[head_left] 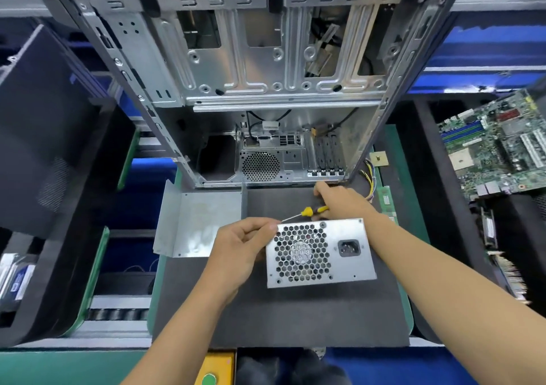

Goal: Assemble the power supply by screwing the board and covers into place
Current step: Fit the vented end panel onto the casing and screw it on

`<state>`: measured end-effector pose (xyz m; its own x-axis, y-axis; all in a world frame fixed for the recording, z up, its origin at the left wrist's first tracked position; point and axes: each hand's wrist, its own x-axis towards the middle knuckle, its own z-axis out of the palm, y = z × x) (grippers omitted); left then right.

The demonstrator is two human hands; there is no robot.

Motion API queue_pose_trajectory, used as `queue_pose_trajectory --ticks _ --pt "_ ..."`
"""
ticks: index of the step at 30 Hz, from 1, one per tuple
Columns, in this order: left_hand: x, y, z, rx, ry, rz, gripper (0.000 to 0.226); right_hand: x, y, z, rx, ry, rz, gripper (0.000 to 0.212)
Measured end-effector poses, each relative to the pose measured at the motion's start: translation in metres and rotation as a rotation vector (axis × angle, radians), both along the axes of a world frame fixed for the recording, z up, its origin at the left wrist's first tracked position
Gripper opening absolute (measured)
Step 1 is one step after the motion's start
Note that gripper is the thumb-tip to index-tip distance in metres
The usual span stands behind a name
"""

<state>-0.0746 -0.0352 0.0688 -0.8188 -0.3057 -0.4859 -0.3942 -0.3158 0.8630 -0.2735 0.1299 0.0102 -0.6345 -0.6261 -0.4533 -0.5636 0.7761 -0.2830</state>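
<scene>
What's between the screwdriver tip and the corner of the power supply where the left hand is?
Nothing visible apart from the left hand itself. The screwdriver, gripped by the right hand, points its tip at the power supply top-left corner, where the left hand's fingertips sit. Whether they pinch a screw there cannot be seen.

No text can be read for certain. The blue-and-white label on the drive at far left may carry a "WD" mark, but it is too blurred. Fan sticker print is illegible.
</scene>
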Motion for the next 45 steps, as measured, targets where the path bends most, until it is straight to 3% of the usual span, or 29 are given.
queue_pose_trajectory --ticks 9,15,22,27,32,36,38,41,45 --pt "-0.011 0.0 0.001 0.032 -0.016 0.049 0.015 -0.001 -0.009 -0.022 -0.042 0.02 -0.029 0.031" --pt "-0.011 0.0 0.0 0.032 -0.02 0.049 0.019 -0.001 -0.015 -0.026 0.023 0.061 -0.123 0.034" --pt "-0.012 0.001 -0.002 0.051 -0.023 0.077 0.013 -0.007 -0.001 -0.003 -0.031 -0.058 -0.193 0.03" --pt "-0.011 0.0 -0.002 0.048 -0.036 0.07 0.015 0.003 0.019 0.023 -0.12 -0.04 -0.223 0.02" --pt "-0.008 -0.004 -0.001 -0.127 -0.022 0.093 0.013 0.016 0.058 0.052 -0.19 0.05 -0.281 0.021" --pt "-0.004 -0.002 0.004 -0.329 0.053 0.197 0.006 0.017 0.092 0.073 -0.263 0.013 -0.394 0.007" --pt "-0.001 0.003 0.01 -0.477 0.102 0.255 0.009 0.02 0.105 0.083 -0.415 -0.049 -0.514 0.014" --pt "0.001 0.014 0.022 -0.62 0.178 0.307 0.017 0.035 0.105 0.1 -0.733 -0.323 -0.678 0.017" --pt "0.001 0.037 0.032 -0.561 0.29 0.16 0.023 0.067 0.07 0.115 -0.876 -0.551 -0.592 0.019"
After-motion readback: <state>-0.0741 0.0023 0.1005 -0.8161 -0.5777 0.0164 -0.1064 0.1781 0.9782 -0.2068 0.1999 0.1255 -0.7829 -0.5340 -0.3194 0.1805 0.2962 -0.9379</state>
